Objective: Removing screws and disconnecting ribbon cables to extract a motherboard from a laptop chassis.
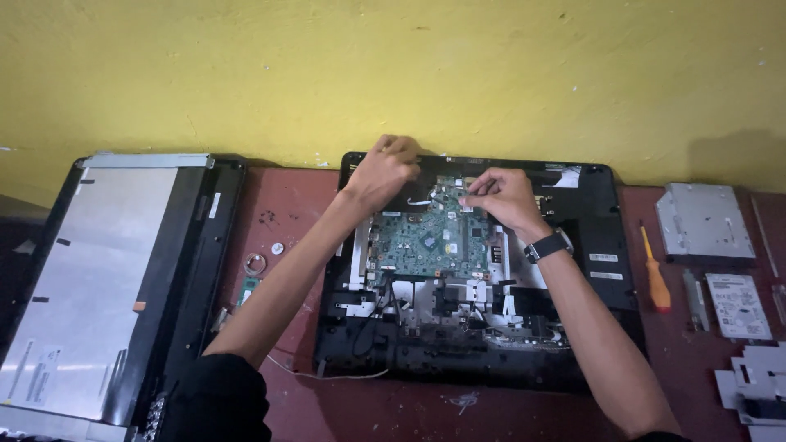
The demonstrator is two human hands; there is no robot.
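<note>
Green circuit board [426,237] sits in the upper middle of an opened black computer chassis [606,245] lying flat on a reddish-brown table [286,221]. At the board's top edge the right hand [501,196], with a dark watch [547,246] on its wrist, has its fingertips pinched together on a small part. The left hand [383,170] is curled at the chassis's upper rim, fingers bent; what it grips cannot be told. Left of the chassis lies a display panel [90,278], face down. To the right lie an orange-handled screwdriver [655,274], a silver optical drive [704,219] and a hard drive [738,304].
</note>
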